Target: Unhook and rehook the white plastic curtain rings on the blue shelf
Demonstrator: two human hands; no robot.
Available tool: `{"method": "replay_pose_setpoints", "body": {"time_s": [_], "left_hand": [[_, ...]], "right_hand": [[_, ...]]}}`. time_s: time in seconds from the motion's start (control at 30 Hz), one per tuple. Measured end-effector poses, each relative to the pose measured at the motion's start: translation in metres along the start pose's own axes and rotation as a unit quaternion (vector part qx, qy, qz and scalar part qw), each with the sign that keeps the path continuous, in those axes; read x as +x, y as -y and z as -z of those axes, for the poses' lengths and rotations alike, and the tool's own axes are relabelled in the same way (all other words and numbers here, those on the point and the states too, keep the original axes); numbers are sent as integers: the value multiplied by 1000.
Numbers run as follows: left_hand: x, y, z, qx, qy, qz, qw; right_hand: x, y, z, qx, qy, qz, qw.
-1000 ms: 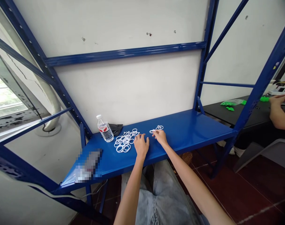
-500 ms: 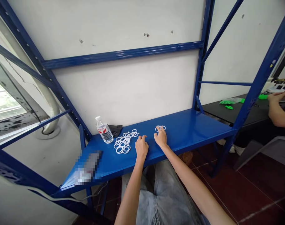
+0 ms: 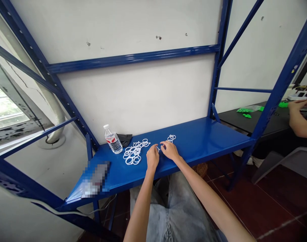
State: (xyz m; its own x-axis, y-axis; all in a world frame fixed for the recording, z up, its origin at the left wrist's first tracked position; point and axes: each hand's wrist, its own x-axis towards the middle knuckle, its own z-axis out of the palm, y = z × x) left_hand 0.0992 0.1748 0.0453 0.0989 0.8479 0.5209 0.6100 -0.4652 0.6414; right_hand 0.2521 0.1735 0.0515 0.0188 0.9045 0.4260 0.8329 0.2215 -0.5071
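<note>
My left hand (image 3: 152,158) is closed above the front part of the blue shelf, and a white plastic ring (image 3: 158,149) shows partly at its fingertips. Close by on the right, my right hand (image 3: 170,151) has its fingers bent but apart, pointing toward that ring; I see nothing held in it. Just beyond the right hand lies a small group of white rings (image 3: 172,137), partly hidden by its knuckles. A larger, overlapping pile of white rings (image 3: 132,155) rests on the shelf left of my left hand.
On the blue shelf (image 3: 194,139), a water bottle (image 3: 113,140) stands behind the ring pile beside a black flat item (image 3: 125,138). A blurred dark object (image 3: 99,178) lies front left. Blue uprights frame both sides. At right, another person's arm (image 3: 298,117) rests over a black table (image 3: 264,121).
My right hand has moved left and nearer, off the small ring group, toward my left hand. My left hand has closed, with a white ring now showing at its fingertips.
</note>
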Motion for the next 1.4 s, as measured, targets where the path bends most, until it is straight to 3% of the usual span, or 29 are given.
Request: {"method": "replay_pose_setpoints", "body": {"time_s": [0.1,0.27,0.43,0.53,0.63,0.8,1.0,1.17,1.4], "left_hand": [[0,0,3,-46,15,12,999],[1,-1,4,-69,18,26,997],[-1,-3,2,-10,50,14,999],[-2,-4,0,29,61,18,998],[-1,-6,-1,57,73,28,995],[0,-8,-2,84,78,38,993],[-1,-9,-4,122,63,41,990],[-2,-11,-4,132,86,28,987],[-1,-9,-6,109,90,21,990]], "right_hand": [[-1,-1,2,60,53,67,995],[1,-3,3,126,78,77,986],[7,-13,-6,176,52,47,982],[9,-17,-9,201,7,18,979],[7,-15,-6,182,-12,16,983],[-1,-2,2,74,39,77,993],[0,1,2,17,24,-45,999],[1,-1,0,-2,66,-2,998],[1,1,2,1,94,5,996]]}}
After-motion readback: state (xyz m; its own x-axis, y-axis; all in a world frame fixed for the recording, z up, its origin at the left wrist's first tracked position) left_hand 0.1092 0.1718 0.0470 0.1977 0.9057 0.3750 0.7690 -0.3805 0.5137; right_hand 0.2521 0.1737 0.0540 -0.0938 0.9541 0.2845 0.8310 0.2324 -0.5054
